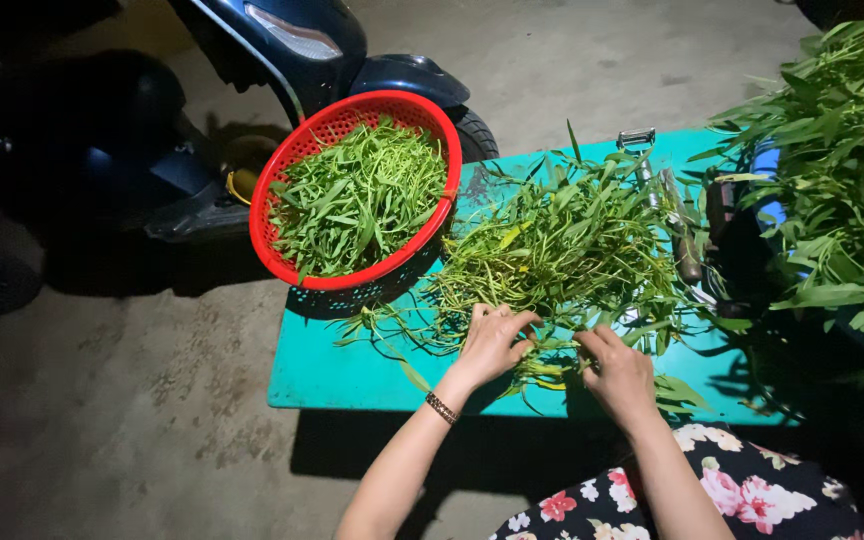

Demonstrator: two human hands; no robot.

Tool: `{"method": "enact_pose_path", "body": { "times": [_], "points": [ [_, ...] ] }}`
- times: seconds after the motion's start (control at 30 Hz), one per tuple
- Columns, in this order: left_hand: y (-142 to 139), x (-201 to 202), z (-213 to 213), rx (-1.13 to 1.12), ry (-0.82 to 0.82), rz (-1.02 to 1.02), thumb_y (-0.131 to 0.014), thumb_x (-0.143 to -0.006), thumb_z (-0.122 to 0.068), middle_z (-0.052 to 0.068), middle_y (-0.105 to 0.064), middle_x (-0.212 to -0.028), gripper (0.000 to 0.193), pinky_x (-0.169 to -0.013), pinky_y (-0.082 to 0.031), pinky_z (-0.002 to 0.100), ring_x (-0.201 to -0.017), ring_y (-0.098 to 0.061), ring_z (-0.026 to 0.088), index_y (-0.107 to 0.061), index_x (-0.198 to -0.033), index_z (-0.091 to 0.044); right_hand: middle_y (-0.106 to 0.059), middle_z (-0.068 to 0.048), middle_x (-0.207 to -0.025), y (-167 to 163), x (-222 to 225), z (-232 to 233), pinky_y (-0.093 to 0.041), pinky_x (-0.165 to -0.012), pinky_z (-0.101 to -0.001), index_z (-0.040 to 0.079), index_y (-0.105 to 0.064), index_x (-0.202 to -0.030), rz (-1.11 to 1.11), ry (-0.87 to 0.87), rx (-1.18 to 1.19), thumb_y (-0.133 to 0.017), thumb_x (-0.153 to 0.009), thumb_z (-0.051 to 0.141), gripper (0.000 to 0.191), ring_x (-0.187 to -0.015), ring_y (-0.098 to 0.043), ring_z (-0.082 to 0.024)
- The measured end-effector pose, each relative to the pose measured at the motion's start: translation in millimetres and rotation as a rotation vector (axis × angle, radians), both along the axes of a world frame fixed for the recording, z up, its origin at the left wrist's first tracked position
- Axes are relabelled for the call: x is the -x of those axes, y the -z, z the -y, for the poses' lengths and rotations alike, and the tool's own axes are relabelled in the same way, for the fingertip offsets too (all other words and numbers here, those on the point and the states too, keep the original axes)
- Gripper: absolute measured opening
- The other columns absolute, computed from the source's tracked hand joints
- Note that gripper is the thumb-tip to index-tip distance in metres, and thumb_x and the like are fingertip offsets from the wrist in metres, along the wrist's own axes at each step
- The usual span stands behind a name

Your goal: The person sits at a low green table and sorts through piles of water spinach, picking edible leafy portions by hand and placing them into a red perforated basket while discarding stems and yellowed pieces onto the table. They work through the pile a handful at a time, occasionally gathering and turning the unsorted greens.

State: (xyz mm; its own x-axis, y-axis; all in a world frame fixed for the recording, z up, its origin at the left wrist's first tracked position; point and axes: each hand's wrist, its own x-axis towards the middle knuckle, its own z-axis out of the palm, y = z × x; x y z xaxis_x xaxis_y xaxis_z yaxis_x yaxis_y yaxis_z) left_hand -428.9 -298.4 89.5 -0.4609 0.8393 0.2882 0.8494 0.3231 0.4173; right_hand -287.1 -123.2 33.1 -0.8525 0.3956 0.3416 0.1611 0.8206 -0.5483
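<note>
In the head view there were two bare hands, one red basket, one teal table, one parked scooter and three separate masses of leafy green stems.

The left hand (493,343), with a beaded bracelet (441,407) at the wrist, lay palm down on the near edge of the loose pile of greens (567,245), its fingers curled around a few thin stems. The right hand (620,375), at about five o'clock from the pile's middle, was pinched narrow on stems as well; which strands each hand gripped could not be told in the tangle. The pile was spread across the middle of the table (342,375), a flat, smooth teal top with squared edges.

At ten o'clock from the pile stood the round perforated plastic basket (356,187), filled with trimmed leaves and hanging over the table's far left corner. At three o'clock a larger heap of greens (842,160) ran out of frame to the right, hiding most of a dark container beneath it. A metal object (667,195) by the pile was partly buried and hard to identify.

The scooter (282,50) at eleven o'clock was glossy, dark and cut off at the top. The floor (132,400) was rough concrete.
</note>
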Motion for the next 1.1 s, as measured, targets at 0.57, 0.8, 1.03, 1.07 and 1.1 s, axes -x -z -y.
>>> {"method": "enact_pose_path", "body": {
  "times": [0.57,0.8,1.03,1.07,1.1],
  "points": [
    [2.3,-5.0,-0.1,-0.102,-0.119,0.081,-0.076,-0.086,-0.015,-0.005,-0.075,-0.093,0.023,-0.095,-0.036,0.039,-0.097,-0.066,0.018,-0.065,-0.106,-0.016,-0.068,0.0,-0.087,-3.9,-0.2,-25.8,-0.041,-0.064,-0.0269,0.009,-0.074,-0.107,-0.537,0.118,0.727,-0.068,-0.101,0.016,0.011,-0.074,-0.055,-0.01],
    [20.1,6.1,4.0,-0.122,-0.243,-0.023,-0.078,-0.083,-0.015,-0.001,-0.074,-0.089,0.024,-0.092,-0.036,0.042,-0.093,-0.063,0.023,-0.07,-0.106,-0.018,-0.06,0.006,-0.099,-15.5,-32.2,-60.3,-0.027,-0.052,-0.018,0.013,-0.065,-0.121,-0.929,0.13,1.427,-0.061,-0.108,0.023,0.017,-0.061,-0.036,-0.003],
    [41.8,6.8,2.9,-0.074,-0.212,-0.193,-0.077,-0.079,-0.009,0.004,-0.072,-0.098,0.031,-0.093,-0.037,0.047,-0.098,-0.062,0.026,-0.069,-0.109,-0.013,-0.061,0.003,-0.107,12.0,-42.2,-90.2,-0.029,-0.057,-0.0198,0.011,-0.063,-0.124,-1.19,0.062,1.686,-0.058,-0.118,0.026,0.017,-0.077,-0.047,-0.007],
    [41.5,4.6,2.7,-0.078,-0.206,-0.231,-0.076,-0.08,-0.008,0.005,-0.072,-0.102,0.032,-0.093,-0.037,0.047,-0.101,-0.062,0.027,-0.069,-0.111,-0.012,-0.062,0.003,-0.108,13.2,-43.4,-91.7,-0.03,-0.059,-0.0206,0.01,-0.063,-0.122,-1.197,0.098,1.716,-0.059,-0.118,0.027,0.018,-0.082,-0.052,-0.009],
    [39.5,1.6,3.1,-0.083,-0.206,-0.226,-0.076,-0.08,-0.008,0.005,-0.071,-0.104,0.033,-0.094,-0.037,0.048,-0.102,-0.062,0.027,-0.069,-0.112,-0.012,-0.061,0.003,-0.107,13.3,-44.4,-91.6,-0.03,-0.059,-0.0204,0.012,-0.063,-0.121,-1.164,0.111,1.672,-0.059,-0.118,0.028,0.017,-0.081,-0.051,-0.008]
  ]
}}
